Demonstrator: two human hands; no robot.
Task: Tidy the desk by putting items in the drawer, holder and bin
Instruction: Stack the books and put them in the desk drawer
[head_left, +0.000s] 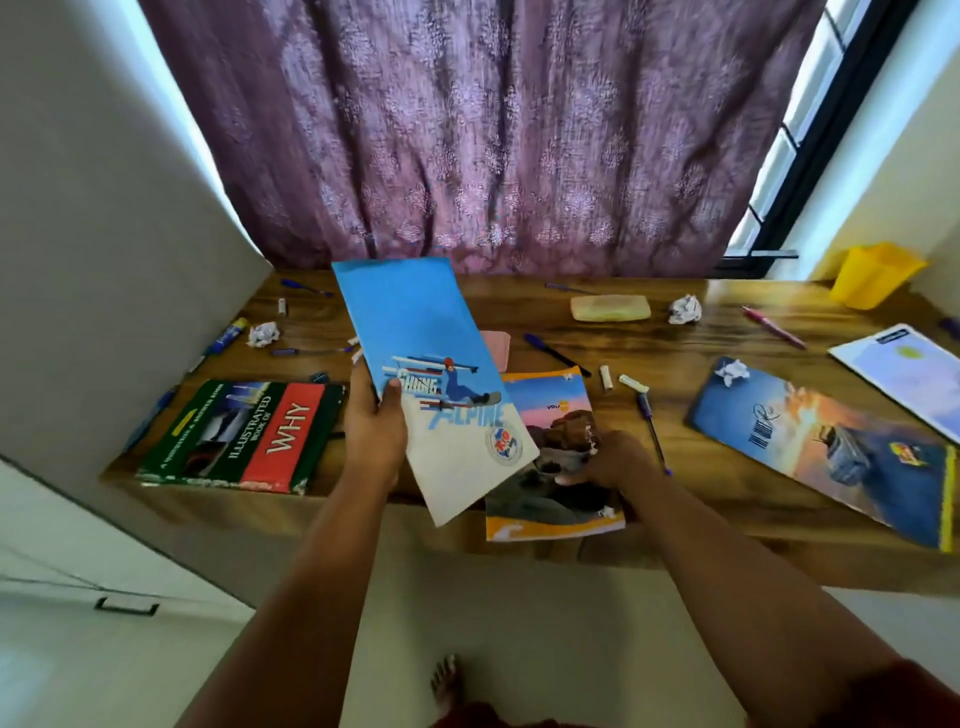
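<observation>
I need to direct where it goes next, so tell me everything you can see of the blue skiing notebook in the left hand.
The blue skiing notebook is a thin soft-cover book, sky blue on top and white below, with a skier picture and the words "Skiing Alpine" plus a round logo. It is closed, lifted off the desk and tilted. The left hand grips its left edge, thumb on the cover. Its lower right part overlaps the orange-bordered notebook beneath.

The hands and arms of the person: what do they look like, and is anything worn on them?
Both forearms are bare, with no sleeves down to the wrists. The left hand and the right hand show no gloves, and no rings, watch or bracelet can be seen. Only at the lower right corner does a dark red sleeve cover the right upper arm.
</observation>
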